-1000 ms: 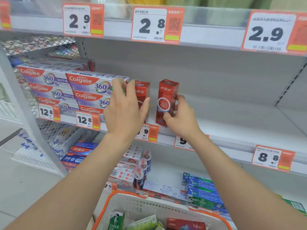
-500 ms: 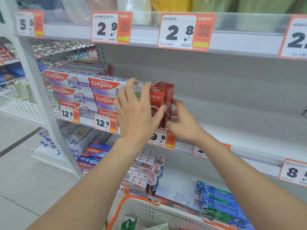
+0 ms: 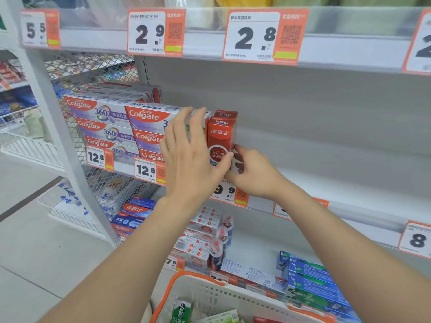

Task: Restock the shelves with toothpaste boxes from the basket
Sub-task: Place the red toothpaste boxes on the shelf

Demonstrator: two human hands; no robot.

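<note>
Red Optic White toothpaste box (image 3: 221,138), upright at front edge of middle shelf (image 3: 326,178), just beside Colgate 360 stack (image 3: 149,122)
Left hand (image 3: 191,157): flat, fingers straight, thumb touching box front. Right hand (image 3: 254,173): fingers curled, pinching box's lower right edge

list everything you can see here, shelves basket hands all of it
shelves: three levels, white, across the view
red boxes: two, red, upright one behind the other on the middle level
Colgate boxes: two stacks, white and purple, left of the red boxes
price tags: several, orange and white, on shelf edges
blue boxes: one stack, blue and green, lower level at right
basket: one, white with orange rim, bottom of view
green box: one, green, in the basket
left hand: fingers straight against the Colgate boxes, thumb on the front red box
right hand: fingers curled on the red boxes' right side
</note>
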